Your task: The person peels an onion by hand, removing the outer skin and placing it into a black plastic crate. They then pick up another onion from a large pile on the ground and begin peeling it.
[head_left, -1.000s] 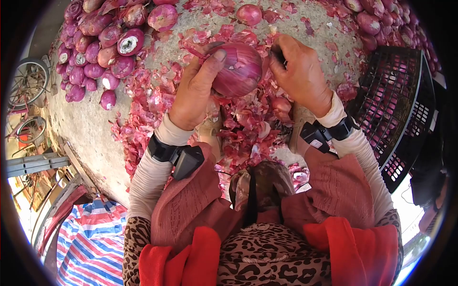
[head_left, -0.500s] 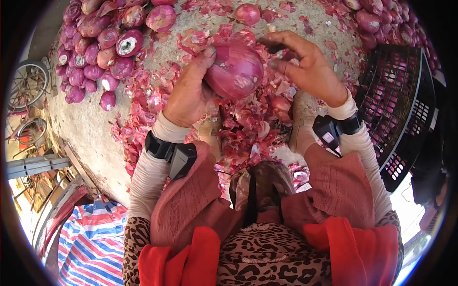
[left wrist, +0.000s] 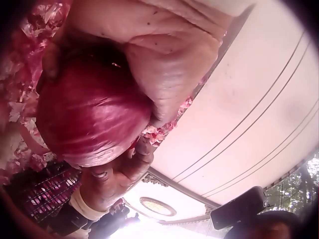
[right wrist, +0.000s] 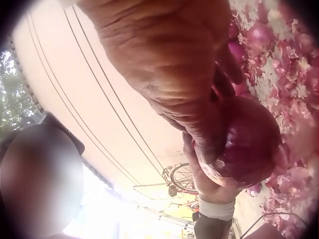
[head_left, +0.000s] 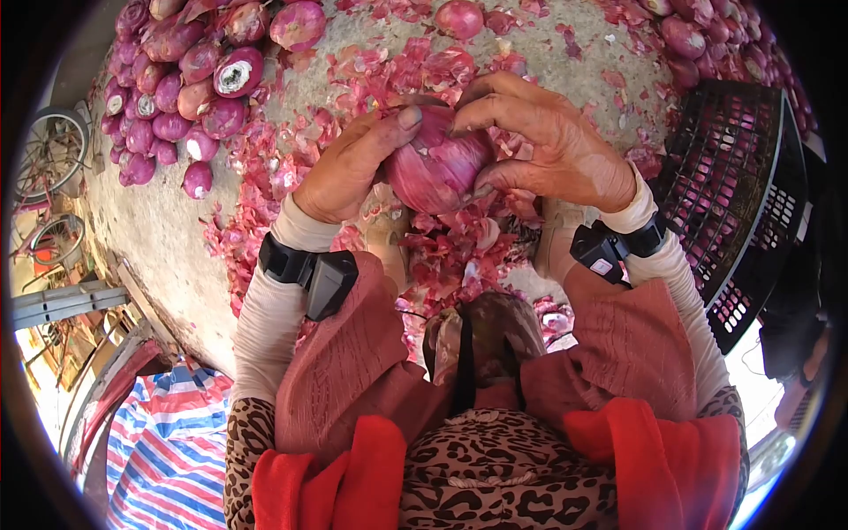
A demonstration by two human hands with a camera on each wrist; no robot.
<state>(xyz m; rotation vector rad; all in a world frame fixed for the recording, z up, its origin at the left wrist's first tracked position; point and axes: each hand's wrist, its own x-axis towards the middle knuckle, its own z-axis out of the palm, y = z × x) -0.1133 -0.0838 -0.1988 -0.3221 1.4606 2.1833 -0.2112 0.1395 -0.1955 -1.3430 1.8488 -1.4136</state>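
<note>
A large red onion (head_left: 439,168) with glossy purple skin is held up between both hands, above the skins on the ground. My left hand (head_left: 353,163) grips it from the left, thumb on top near the upper end and the other fingers hidden beneath. From the right, my right hand (head_left: 548,141) curls over the onion, with fingertips at its top and thumb low on its side. In the left wrist view the onion (left wrist: 94,114) fills the palm. The right wrist view shows the right thumb pressed on the onion (right wrist: 249,144), where a paler patch shows by the thumb tip.
Loose onion skins (head_left: 450,252) litter the concrete (head_left: 177,256) between the feet. Onions are heaped at the far left (head_left: 172,84) and far right (head_left: 685,40), and a single onion (head_left: 459,18) lies ahead. A black plastic crate (head_left: 715,185) stands close on the right.
My right hand moved away from the onion, opened, then came back in and took hold of its right side. The onion has turned and come slightly lower, still in my left hand.
</note>
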